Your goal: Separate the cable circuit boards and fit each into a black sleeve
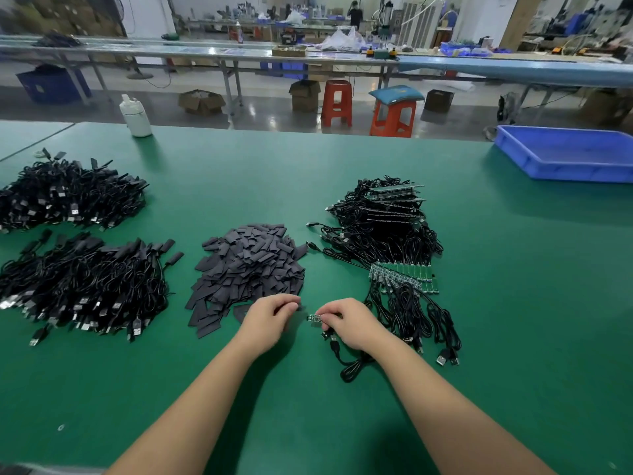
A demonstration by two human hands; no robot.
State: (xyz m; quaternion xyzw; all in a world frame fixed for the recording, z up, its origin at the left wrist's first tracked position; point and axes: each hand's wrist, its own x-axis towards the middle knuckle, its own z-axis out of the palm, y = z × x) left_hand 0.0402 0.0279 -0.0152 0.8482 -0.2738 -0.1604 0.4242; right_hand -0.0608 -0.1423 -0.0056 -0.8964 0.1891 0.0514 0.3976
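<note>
Hands [301, 320] pinching circuit board [315, 318], blue tray [565, 166] beyond

Green work table [308, 423] in the near field, filling most of the view. Blue plastic tray [565, 154] at far right on it, white bottle [136, 115] at far left edge. Beyond, grey glossy floor [260, 113] with two orange stools [337, 102], the right one [394, 114] topped by a blue cushion. Open cardboard boxes [201, 101] under a long bench [205, 54] running left to right. Farther back, cluttered benches, a white wall, a distant person [355, 13] standing.
</note>
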